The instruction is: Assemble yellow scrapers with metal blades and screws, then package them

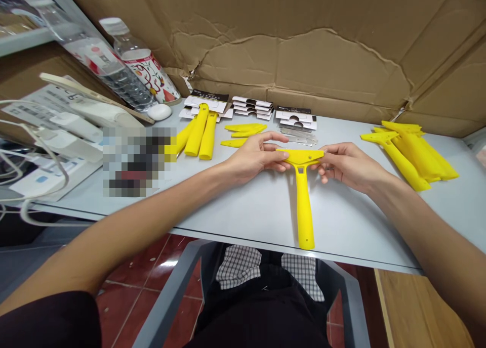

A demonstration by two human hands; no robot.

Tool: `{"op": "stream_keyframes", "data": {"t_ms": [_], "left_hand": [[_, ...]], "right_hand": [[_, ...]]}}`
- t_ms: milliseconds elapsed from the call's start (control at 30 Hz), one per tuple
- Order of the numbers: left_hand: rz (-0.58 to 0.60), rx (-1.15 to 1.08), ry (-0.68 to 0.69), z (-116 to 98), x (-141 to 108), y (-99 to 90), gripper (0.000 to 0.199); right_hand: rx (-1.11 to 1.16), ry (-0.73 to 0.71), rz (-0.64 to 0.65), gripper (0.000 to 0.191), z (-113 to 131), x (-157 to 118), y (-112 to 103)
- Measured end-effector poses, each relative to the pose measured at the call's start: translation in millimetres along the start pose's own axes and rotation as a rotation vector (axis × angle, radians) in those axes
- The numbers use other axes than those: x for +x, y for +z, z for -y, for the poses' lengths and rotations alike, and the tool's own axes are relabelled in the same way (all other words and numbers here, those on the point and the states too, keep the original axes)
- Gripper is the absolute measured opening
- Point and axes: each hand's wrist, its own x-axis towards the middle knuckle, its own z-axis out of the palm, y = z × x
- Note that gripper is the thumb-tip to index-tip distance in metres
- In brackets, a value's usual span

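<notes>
A yellow plastic scraper (304, 201) is held over the table, its wide head away from me and its handle pointing toward me. My left hand (258, 158) pinches the left end of the head, thumb on top. At the right end, the fingers of my right hand (343, 163) close on the head near a small screw. Just beyond my hands lie several thin metal blades (299, 135) and yellow blade covers (245, 130). More yellow handles (207, 135) rest to the left of them.
Black-and-white cards (252, 107) stand in stacks along the cardboard wall (304, 54). Several yellow scrapers (413, 156) are piled at the right. Bottles (142, 59), a white mouse (159, 112) and white cables (45, 150) occupy the left. The table's front edge (235, 241) runs close to me.
</notes>
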Motion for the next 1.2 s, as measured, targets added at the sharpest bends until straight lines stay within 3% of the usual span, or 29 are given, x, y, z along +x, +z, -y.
{"op": "stream_keyframes", "data": {"t_ms": [200,433,800,1100,1200], "left_hand": [[-0.044,-0.003,-0.001,0.8,-1.8,1.2,0.033],[-0.066,0.003,0.002,0.9,-2.4,1.1,0.035],[-0.091,-0.033,-0.019,-4.1,-4.7,5.8,0.036],[-0.095,-0.037,0.003,-0.9,-3.3,3.3,0.038],[-0.108,-0.032,0.000,-0.9,-2.9,3.0,0.038]], "right_hand": [[-0.015,0.010,0.046,0.018,-0.9,0.1,-3.6],[0.025,-0.007,0.013,0.046,1.9,-1.4,-3.1],[0.055,-0.020,0.010,0.041,1.8,-1.3,-1.6],[0.080,0.000,-0.037,0.013,6.7,-1.9,0.7],[0.088,-0.001,-0.052,0.016,5.7,-1.7,0.8]]}}
